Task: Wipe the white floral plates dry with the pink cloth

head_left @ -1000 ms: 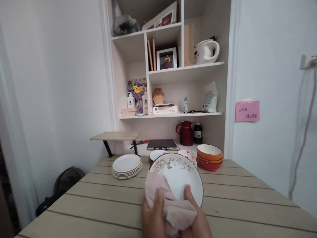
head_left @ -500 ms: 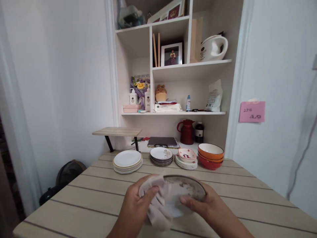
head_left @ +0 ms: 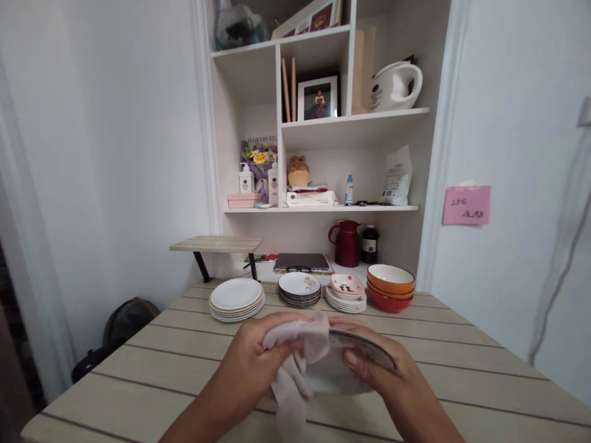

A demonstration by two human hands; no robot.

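Observation:
A dark-rimmed white plate (head_left: 335, 372) is held tilted above the near part of the table, between both hands. My left hand (head_left: 261, 354) is closed on a pale pink cloth (head_left: 290, 375), which folds over the plate's left rim and hangs down below it. Gripping the right rim is my right hand (head_left: 383, 363), its thumb on the plate's upper face and its fingers behind. Part of the plate is covered by the cloth and the fingers.
Beyond the hands on the slatted table (head_left: 184, 351) stand white plates (head_left: 236, 294), dark-rimmed plates (head_left: 299, 285), small plates with a pink bowl (head_left: 347, 286) on top, and orange and red bowls (head_left: 391, 280). A small raised shelf (head_left: 217, 244) and a red jug (head_left: 347, 244) are behind.
The plate has tilted more and shifted slightly right. My left hand has drawn the cloth up over its rim, and the cloth's loose end now hangs lower.

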